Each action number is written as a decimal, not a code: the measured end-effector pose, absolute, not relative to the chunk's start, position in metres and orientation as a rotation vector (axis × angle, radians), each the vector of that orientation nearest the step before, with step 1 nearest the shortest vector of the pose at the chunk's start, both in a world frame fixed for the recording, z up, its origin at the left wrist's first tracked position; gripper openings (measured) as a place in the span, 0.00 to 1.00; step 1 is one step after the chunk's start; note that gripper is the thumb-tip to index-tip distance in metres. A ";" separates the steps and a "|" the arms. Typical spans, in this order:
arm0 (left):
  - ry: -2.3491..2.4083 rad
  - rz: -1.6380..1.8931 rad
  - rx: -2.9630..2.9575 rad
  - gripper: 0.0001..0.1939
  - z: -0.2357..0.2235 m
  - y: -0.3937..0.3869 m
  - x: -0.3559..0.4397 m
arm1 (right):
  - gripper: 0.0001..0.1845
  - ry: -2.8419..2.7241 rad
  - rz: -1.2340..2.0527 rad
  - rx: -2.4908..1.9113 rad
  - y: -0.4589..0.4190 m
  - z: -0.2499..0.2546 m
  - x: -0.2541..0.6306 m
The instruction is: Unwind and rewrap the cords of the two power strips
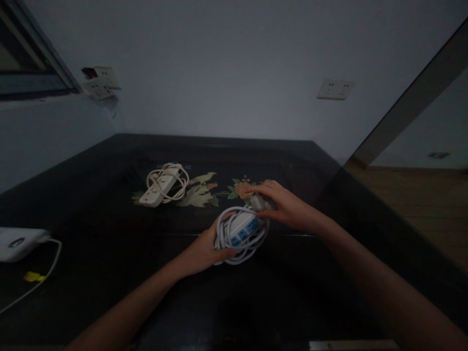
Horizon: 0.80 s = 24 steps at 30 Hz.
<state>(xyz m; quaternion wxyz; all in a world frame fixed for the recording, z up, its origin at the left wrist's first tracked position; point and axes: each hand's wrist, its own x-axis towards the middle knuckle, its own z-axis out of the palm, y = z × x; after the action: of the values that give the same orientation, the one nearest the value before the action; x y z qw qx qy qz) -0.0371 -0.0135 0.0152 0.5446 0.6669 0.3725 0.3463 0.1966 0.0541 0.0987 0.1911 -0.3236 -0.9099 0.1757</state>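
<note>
A white power strip (241, 233) with blue sockets is wound round with its own grey-white cord, in coils, above the dark tabletop. My left hand (206, 248) grips its left side, thumb in front and fingers behind the coils. At the strip's upper right end, my right hand (280, 204) pinches the pale plug (258, 202) between thumb and fingers. Farther back to the left lies a second white power strip (161, 187), with a cream cord looped about it.
The black table (109, 243) has a printed flower pattern and stands against a wall. A white device (20, 243) with a cable and a yellow tag (33, 277) lies at the left. Wall sockets (335, 89) are at the back right, more sockets (100, 83) in the left corner.
</note>
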 end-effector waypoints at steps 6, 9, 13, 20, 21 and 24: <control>0.947 0.878 1.627 0.31 0.015 -0.013 -0.037 | 0.18 -2.699 0.430 -0.851 0.053 0.104 0.191; 1.004 0.888 1.636 0.28 0.014 -0.013 -0.037 | 0.17 -2.744 0.416 -0.887 0.053 0.107 0.188; 1.057 0.881 1.668 0.27 0.013 -0.014 -0.037 | 0.15 -2.781 0.503 -0.868 0.054 0.111 0.189; 1.037 0.867 1.666 0.28 0.015 -0.015 -0.037 | 0.09 -2.665 0.563 -0.782 0.058 0.106 0.194; 1.032 0.872 1.674 0.27 0.015 -0.015 -0.037 | 0.09 -2.651 0.543 -0.784 0.059 0.104 0.194; 1.029 0.891 1.717 0.27 0.016 -0.016 -0.036 | 0.10 -2.624 0.525 -0.794 0.064 0.100 0.194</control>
<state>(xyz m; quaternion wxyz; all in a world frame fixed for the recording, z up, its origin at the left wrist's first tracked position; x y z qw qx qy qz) -0.0361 -0.0162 0.0156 0.4577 0.6968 0.4174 0.3615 0.1940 0.0637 0.0999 0.1742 -0.2799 -0.9257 0.1853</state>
